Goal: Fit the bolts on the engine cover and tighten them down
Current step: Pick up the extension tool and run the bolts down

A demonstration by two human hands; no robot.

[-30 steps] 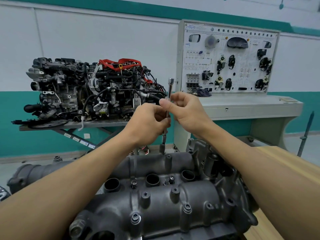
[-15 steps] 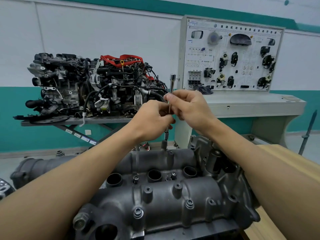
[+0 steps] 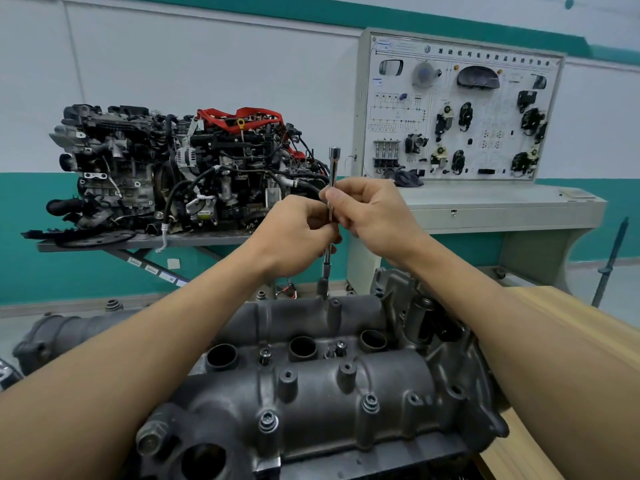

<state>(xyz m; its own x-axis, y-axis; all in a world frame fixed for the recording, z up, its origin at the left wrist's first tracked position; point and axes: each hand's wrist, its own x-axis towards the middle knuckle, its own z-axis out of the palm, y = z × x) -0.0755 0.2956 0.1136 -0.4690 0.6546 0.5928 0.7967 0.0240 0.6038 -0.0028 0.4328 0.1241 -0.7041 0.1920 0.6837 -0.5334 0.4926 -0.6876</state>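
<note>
Bolts (image 3: 268,420) sit in their bosses along the near side of the dark grey engine cover (image 3: 311,393), with two more between the round wells (image 3: 303,347) in its middle row. All of them lie below the hands and nearer the camera. A chrome socket bar (image 3: 333,168) stands upright at the cover's far edge, its dark lower end touching the far rim. The right hand (image 3: 374,213) pinches the bar's shaft between thumb and fingertips. The left hand (image 3: 294,233), just beside it and slightly lower, is curled round the same shaft. The three wells are dark inside, and what they hold cannot be told. The cover rests on a wooden worktop (image 3: 571,323). Behind, an engine (image 3: 180,174) sits on a grey stand (image 3: 145,241), beside a training panel (image 3: 460,109).
</note>
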